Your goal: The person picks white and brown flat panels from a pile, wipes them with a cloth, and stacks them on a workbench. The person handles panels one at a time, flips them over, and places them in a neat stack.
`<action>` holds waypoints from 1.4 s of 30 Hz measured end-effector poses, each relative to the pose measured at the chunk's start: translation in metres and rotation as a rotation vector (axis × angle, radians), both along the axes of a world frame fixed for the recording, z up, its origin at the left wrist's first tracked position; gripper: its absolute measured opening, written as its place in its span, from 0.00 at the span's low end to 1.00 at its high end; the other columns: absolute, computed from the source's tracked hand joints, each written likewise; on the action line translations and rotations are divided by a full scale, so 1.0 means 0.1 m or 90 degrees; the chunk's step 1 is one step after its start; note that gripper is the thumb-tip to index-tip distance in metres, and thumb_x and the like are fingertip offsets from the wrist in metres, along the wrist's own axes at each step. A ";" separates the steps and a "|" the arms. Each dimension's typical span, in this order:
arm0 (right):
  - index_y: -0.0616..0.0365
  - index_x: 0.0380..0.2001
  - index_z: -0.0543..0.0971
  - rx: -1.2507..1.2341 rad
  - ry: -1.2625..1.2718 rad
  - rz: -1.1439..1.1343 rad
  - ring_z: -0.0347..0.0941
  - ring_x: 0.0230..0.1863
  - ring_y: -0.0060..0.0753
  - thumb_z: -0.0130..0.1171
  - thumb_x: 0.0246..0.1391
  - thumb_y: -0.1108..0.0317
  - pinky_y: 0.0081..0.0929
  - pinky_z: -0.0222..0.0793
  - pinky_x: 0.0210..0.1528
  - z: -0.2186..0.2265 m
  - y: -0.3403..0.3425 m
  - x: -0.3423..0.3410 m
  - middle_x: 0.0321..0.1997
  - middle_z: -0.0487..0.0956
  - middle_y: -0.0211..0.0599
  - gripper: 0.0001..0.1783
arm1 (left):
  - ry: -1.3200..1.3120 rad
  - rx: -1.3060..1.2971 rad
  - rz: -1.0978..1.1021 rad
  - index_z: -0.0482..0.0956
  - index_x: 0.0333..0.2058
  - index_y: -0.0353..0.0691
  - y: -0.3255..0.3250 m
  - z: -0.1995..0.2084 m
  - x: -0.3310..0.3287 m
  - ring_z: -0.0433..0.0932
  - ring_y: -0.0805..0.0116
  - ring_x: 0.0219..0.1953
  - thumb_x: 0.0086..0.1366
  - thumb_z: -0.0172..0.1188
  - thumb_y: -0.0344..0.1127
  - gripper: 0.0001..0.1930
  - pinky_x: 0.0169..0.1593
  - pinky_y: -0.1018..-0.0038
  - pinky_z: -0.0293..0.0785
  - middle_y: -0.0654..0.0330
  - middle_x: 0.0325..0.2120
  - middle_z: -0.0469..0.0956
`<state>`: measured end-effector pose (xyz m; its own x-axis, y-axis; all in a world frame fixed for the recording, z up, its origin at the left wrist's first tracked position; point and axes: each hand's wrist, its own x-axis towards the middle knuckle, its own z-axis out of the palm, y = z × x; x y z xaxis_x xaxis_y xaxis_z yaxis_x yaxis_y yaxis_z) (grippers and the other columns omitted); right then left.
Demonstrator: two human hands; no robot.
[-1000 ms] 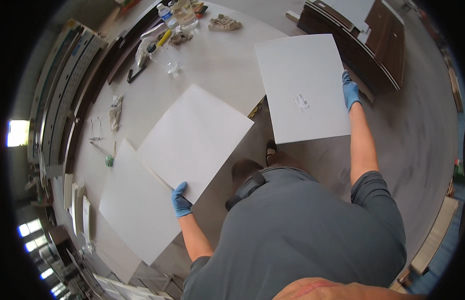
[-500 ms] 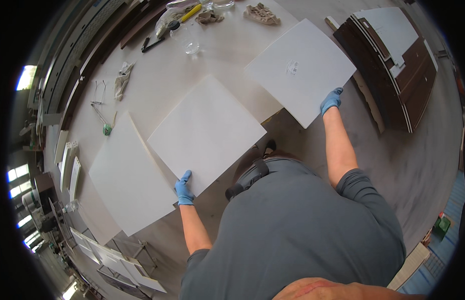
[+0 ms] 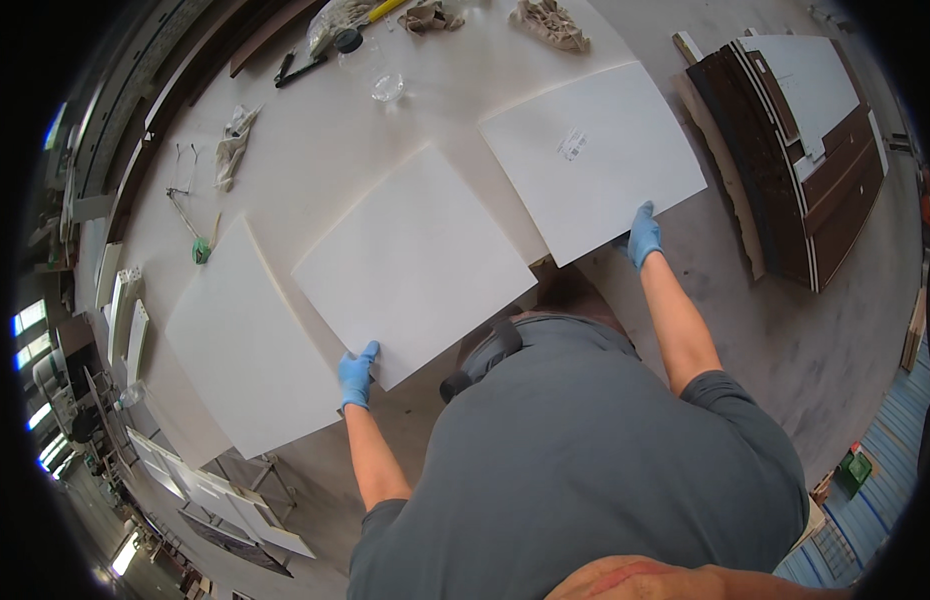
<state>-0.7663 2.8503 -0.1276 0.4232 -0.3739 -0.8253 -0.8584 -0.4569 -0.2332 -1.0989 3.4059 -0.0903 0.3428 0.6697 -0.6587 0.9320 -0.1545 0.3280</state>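
Note:
Three flat white panels lie in a row along the near side of a pale table. My right hand [image 3: 643,237], in a blue glove, is closed on the near edge of the right panel [image 3: 590,150], thumb on top and fingers out of sight below. A small printed label sits on that panel. At the near left corner of the middle panel [image 3: 410,270], my gloved left hand [image 3: 356,376] is closed with its thumb on the upper face. The left panel [image 3: 250,345] lies right beside this hand. Its other fingers are mostly hidden.
On the table [image 3: 315,165] are a clear bottle [image 3: 385,85], crumpled brown gloves [image 3: 550,25], a pale glove [image 3: 235,145] and a green tape measure [image 3: 201,250]. A stack of brown and white boards [image 3: 785,170] stands to the right. White strips [image 3: 125,310] lie at the far left.
The right panel has turned, and its near edge now runs closer in line with the table's edge. My right hand has come left and nearer with it. My left hand keeps its place.

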 end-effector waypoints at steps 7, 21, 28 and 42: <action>0.62 0.41 0.85 -0.099 -0.293 0.564 0.84 0.36 0.53 0.55 0.63 0.42 0.41 0.79 0.41 1.08 -0.03 1.18 0.34 0.88 0.46 0.30 | 0.219 0.353 -0.133 0.83 0.41 0.34 -0.66 0.59 0.72 0.84 0.44 0.34 0.67 0.59 0.54 0.24 0.45 0.53 0.79 0.43 0.35 0.86; 0.47 0.71 0.68 -0.179 -0.846 0.887 0.58 0.76 0.59 0.56 0.61 0.48 0.58 0.55 0.75 -0.09 1.33 4.26 0.74 0.68 0.49 0.37 | -0.222 0.170 -0.631 0.60 0.73 0.38 -3.31 0.36 2.90 0.53 0.36 0.75 0.57 0.68 0.52 0.48 0.76 0.49 0.50 0.38 0.74 0.54; 0.53 0.60 0.77 0.127 -0.885 0.689 0.76 0.62 0.53 0.60 0.63 0.65 0.46 0.71 0.64 0.38 1.10 3.63 0.61 0.80 0.45 0.23 | -0.226 0.116 -0.637 0.50 0.77 0.39 -3.35 0.15 2.82 0.45 0.37 0.78 0.57 0.68 0.56 0.56 0.79 0.50 0.44 0.36 0.77 0.44; 0.57 0.62 0.74 -0.467 -0.767 0.623 0.71 0.62 0.48 0.52 0.65 0.52 0.52 0.59 0.70 0.22 0.14 3.10 0.60 0.78 0.46 0.28 | -0.196 0.090 -0.642 0.41 0.77 0.38 -3.37 0.09 2.76 0.39 0.37 0.79 0.59 0.69 0.55 0.59 0.79 0.51 0.41 0.35 0.77 0.37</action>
<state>-0.4565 2.8647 -0.1060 0.9126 0.2569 0.3180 0.2730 -0.9620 -0.0065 -0.8231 3.0690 -0.0811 0.9205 0.0465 -0.3879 0.2318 -0.8643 0.4464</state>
